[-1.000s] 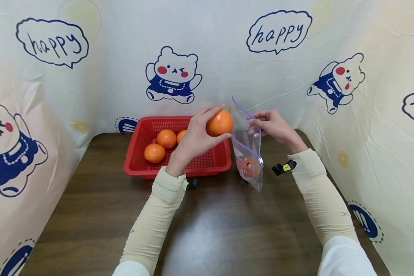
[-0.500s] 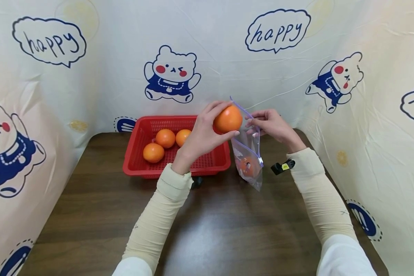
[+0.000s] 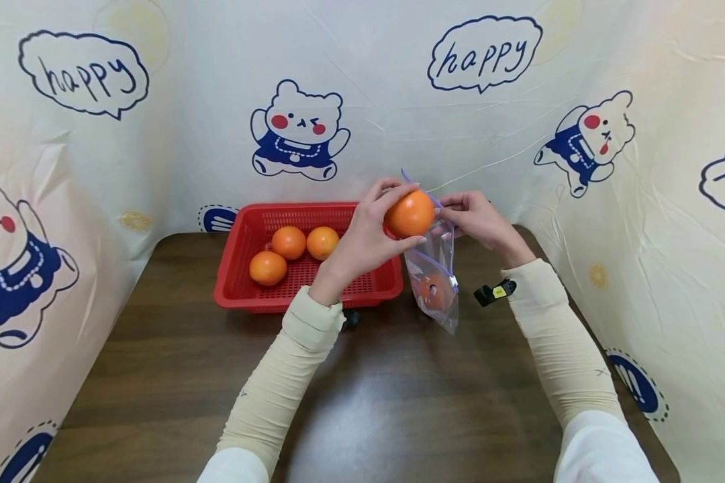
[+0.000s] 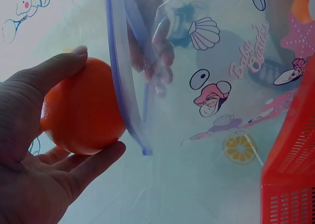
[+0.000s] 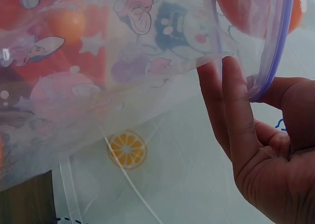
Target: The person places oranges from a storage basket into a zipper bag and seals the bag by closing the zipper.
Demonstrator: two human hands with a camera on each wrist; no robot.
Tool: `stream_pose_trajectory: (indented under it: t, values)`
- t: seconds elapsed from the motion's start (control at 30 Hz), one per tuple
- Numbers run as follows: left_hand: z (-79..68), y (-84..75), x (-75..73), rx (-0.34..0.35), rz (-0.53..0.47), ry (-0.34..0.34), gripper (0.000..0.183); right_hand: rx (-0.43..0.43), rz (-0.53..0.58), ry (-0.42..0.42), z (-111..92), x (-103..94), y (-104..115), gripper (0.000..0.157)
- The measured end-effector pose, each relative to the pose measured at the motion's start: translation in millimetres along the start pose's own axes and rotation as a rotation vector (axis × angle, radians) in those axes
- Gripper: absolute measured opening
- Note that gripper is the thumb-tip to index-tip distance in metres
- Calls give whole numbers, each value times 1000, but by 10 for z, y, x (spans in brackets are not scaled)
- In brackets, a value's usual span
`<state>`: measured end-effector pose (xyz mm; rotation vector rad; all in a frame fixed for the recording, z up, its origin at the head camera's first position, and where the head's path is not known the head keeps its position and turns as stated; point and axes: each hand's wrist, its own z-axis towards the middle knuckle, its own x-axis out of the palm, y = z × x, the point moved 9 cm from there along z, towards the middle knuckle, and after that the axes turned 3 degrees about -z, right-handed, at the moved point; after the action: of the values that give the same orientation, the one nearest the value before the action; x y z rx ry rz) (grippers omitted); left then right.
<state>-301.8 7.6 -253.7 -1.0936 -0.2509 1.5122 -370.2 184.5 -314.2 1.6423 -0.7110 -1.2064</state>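
My left hand [image 3: 368,238] grips an orange [image 3: 411,214] between thumb and fingers, up at the mouth of a clear zip bag [image 3: 438,258]. In the left wrist view the orange [image 4: 83,108] lies against the bag's purple zip edge [image 4: 120,71]. Opposite it, my right hand [image 3: 477,218] pinches the bag's rim; in the right wrist view the thumb and fingers of that hand [image 5: 261,145] close on the purple edge. The bag hangs with its mouth parted, and another orange [image 3: 435,292] shows at its bottom. Cartoon prints cover the plastic.
A red plastic basket [image 3: 232,288] stands to the left of the bag on the brown wooden table [image 3: 362,402]. Inside it lie 3 oranges [image 3: 268,268]. A white patterned cloth [image 3: 387,121] hangs behind and on both sides.
My left hand has carried the orange rightward from above the basket to the bag's mouth. My right hand keeps its pinch on the bag, almost unmoved.
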Motion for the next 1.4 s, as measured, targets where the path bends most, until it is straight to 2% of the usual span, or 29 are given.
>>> stream_pose_trajectory:
  t: [0.23, 0.53, 0.9, 1.4]
  values:
    - [17, -45, 60, 46, 17, 34, 69, -31, -63, -17, 14, -29, 36, 32]
    - [6, -50, 158, 44, 26, 82, 72, -44, -84, -27, -7, -30, 39, 32]
    - [-20, 1, 199, -6, 30, 132, 70, -32, -62, -9, -16, -6, 45, 33]
    - [-27, 15, 269, 25, 37, 182, 71, -29, -62, -9, -49, -7, 52, 32]
